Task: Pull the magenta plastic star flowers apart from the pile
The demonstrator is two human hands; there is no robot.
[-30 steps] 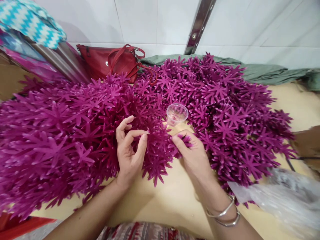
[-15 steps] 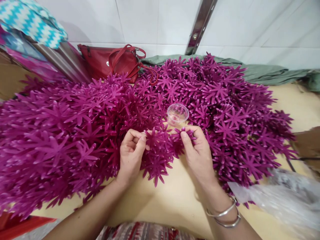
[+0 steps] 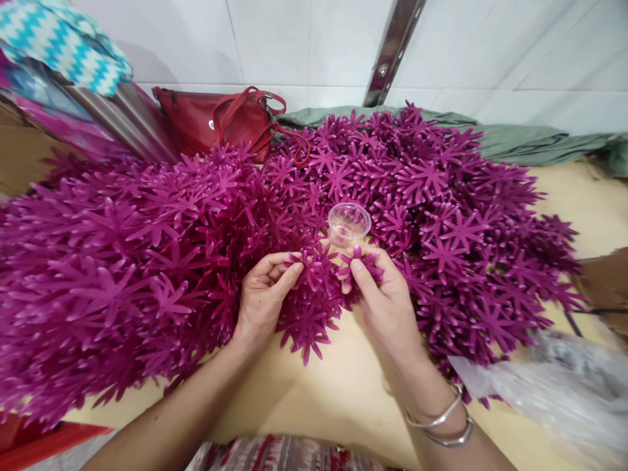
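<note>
Thumb and fingers of my left hand (image 3: 267, 291) pinch the petal tips of a magenta artificial flower piece (image 3: 314, 269) near the middle of the table. My right hand (image 3: 385, 294) is closed on another magenta artificial flower (image 3: 362, 265), its petals showing around the thumb. Just beyond my hands stands a small clear plastic cup (image 3: 349, 222) with something pinkish at its bottom. A few more flower pieces (image 3: 309, 327) lie below my left fingers, at the edge of the left heap. Whether a stem joins the two held pieces is hidden.
Large heaps of magenta flowers spread to the left (image 3: 108, 281) and right (image 3: 456, 235). A red handbag (image 3: 196, 121) leans by the tiled wall (image 3: 275, 39). Clear plastic wrapping (image 3: 554, 392) lies at the right, a green cloth (image 3: 520, 144) along the back.
My left hand has shifted a little right and up, closer to the right hand. The flower in my right hand has turned and shows more of its petals.
</note>
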